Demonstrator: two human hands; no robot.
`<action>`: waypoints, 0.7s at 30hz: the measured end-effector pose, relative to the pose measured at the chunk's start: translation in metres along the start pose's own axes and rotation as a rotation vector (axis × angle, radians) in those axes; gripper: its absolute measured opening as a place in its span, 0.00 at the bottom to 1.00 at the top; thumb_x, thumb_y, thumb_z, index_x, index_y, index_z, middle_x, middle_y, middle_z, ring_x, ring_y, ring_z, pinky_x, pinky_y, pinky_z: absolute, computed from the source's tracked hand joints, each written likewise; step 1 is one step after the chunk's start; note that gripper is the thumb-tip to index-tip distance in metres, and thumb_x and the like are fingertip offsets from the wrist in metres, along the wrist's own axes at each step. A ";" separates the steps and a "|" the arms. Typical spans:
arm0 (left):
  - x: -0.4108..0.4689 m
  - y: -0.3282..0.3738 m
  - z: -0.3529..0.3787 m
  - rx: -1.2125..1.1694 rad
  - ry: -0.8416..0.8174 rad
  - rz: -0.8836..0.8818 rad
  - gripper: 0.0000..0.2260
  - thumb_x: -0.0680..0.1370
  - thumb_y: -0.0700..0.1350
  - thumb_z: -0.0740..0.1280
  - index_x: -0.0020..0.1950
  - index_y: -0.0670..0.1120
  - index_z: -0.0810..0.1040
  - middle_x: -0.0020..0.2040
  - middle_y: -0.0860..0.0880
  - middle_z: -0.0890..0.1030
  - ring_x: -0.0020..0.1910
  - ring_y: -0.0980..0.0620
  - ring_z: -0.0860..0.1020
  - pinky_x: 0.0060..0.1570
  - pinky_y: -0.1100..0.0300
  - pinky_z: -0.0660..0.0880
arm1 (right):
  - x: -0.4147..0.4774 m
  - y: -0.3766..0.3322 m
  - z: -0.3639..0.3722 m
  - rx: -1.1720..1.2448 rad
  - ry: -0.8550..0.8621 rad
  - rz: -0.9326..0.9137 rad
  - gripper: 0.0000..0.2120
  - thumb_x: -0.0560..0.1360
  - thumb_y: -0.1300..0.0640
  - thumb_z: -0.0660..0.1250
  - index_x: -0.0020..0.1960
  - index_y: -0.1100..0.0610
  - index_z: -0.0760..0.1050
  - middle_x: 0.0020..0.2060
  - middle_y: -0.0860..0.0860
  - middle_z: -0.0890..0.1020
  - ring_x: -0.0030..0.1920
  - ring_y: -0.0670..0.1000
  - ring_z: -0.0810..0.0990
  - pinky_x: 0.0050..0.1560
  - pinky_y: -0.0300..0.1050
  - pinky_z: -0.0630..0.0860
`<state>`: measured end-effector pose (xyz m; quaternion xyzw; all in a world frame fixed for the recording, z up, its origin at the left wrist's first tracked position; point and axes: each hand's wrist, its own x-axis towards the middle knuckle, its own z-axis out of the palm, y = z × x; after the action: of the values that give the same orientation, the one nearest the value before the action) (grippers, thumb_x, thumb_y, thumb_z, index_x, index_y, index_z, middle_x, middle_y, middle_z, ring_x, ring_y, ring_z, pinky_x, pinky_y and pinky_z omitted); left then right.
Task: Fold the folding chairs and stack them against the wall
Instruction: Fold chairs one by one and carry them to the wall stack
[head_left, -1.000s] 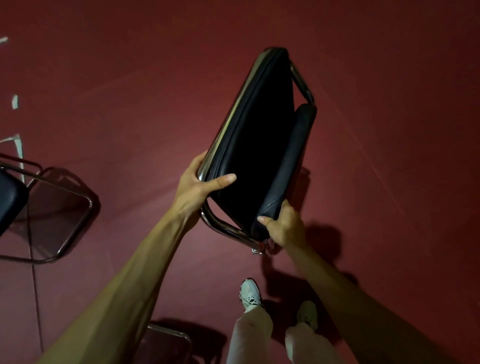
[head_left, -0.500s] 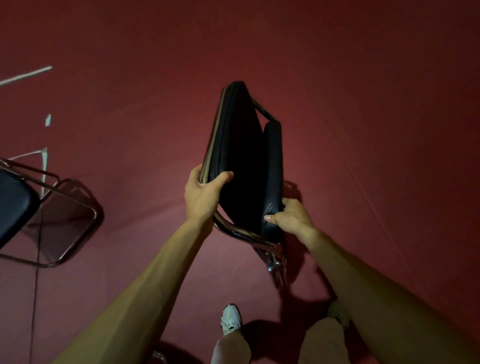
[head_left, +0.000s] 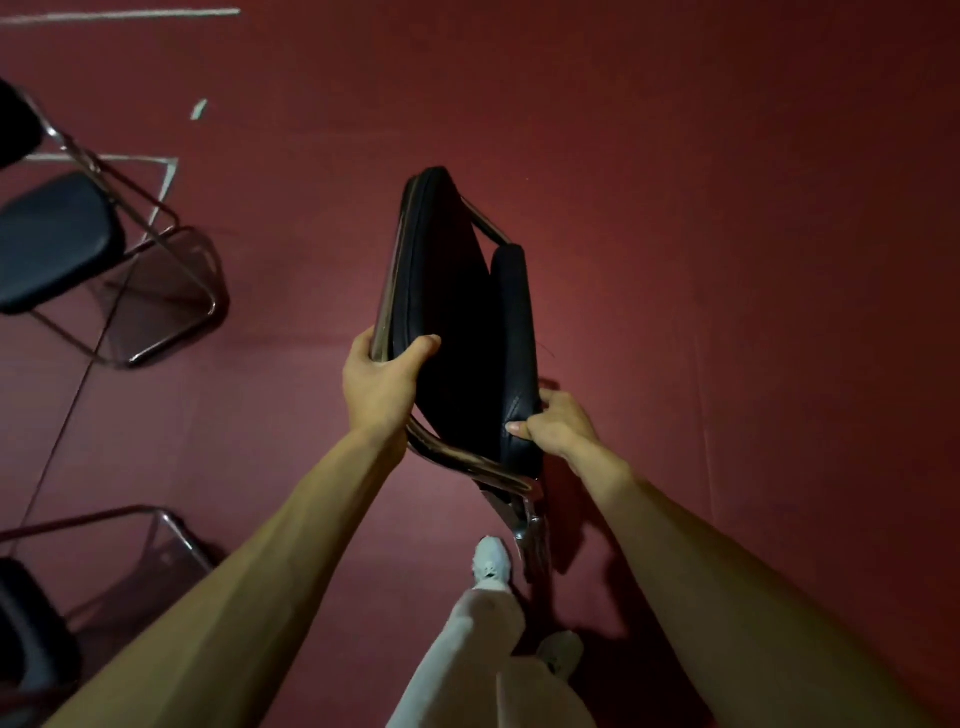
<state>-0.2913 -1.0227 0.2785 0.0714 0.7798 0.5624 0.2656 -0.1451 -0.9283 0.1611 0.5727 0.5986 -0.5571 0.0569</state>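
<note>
Red floor w/ white tape marks — white sneakers, pale trousers.

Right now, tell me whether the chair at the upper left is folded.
No, the open chair stands with its seat flat over its frame; the left hand and right hand grip the folded chair.

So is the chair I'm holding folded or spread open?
Folded: the seat pad lies close against the backrest pad; left hand and right hand grip them.
</note>
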 end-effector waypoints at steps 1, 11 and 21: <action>0.000 0.000 -0.001 -0.015 0.025 -0.013 0.20 0.71 0.43 0.75 0.61 0.44 0.77 0.47 0.52 0.82 0.43 0.58 0.81 0.40 0.71 0.76 | 0.002 -0.002 -0.002 -0.020 -0.017 -0.012 0.31 0.64 0.53 0.78 0.65 0.55 0.75 0.58 0.51 0.81 0.58 0.53 0.80 0.61 0.45 0.74; 0.029 0.008 0.004 -0.187 0.192 -0.130 0.17 0.71 0.40 0.75 0.58 0.41 0.77 0.43 0.51 0.81 0.37 0.60 0.79 0.33 0.73 0.73 | 0.027 -0.064 -0.022 -0.217 -0.136 -0.063 0.20 0.68 0.60 0.76 0.59 0.59 0.79 0.52 0.53 0.83 0.53 0.54 0.81 0.59 0.46 0.76; 0.037 0.012 0.005 -0.261 0.453 -0.253 0.19 0.70 0.46 0.76 0.57 0.46 0.75 0.44 0.53 0.80 0.43 0.55 0.80 0.39 0.65 0.74 | 0.050 -0.099 -0.023 -0.278 -0.193 -0.176 0.28 0.67 0.63 0.77 0.66 0.58 0.75 0.54 0.54 0.82 0.54 0.55 0.82 0.60 0.48 0.76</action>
<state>-0.3224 -0.9985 0.2763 -0.1886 0.7428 0.6222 0.1597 -0.2227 -0.8532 0.1941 0.4487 0.7095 -0.5240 0.1438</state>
